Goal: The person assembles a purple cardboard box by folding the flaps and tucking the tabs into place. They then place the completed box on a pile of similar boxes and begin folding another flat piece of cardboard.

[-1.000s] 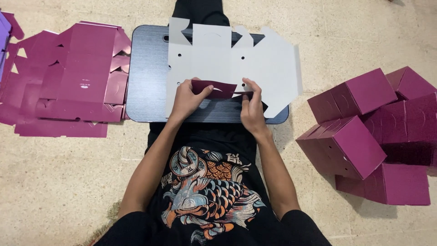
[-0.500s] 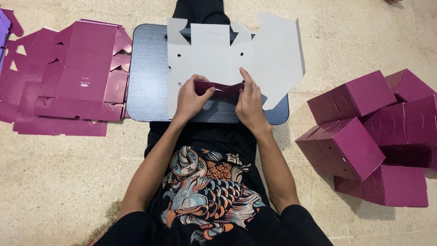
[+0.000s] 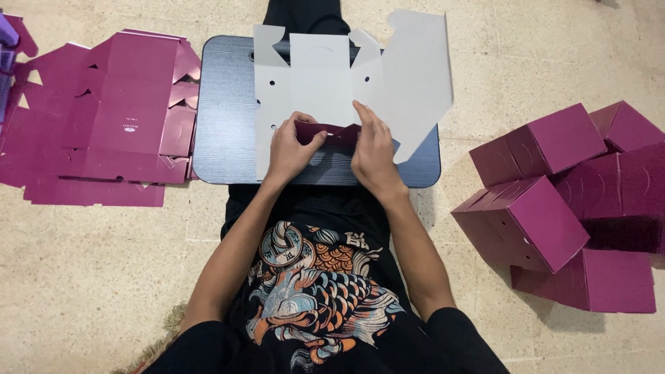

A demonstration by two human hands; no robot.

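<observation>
Beige tiled floor, person seated at a low dark tabletop [image 3: 222, 138]. Box blank [image 3: 325, 83] lies grey side up across the tabletop, far flaps past its far edge. Left hand [image 3: 289, 149] and right hand [image 3: 374, 149] each pinch the folded magenta flap [image 3: 331, 133] at the near edge. Flat blanks [image 3: 111, 118] stacked left; built boxes [image 3: 554, 201] heaped right.

box blank [image 3: 325, 76]: matt grey card, magenta face | lap table [image 3: 222, 104]: dark woodgrain | floor [image 3: 83, 277]: rough beige
</observation>
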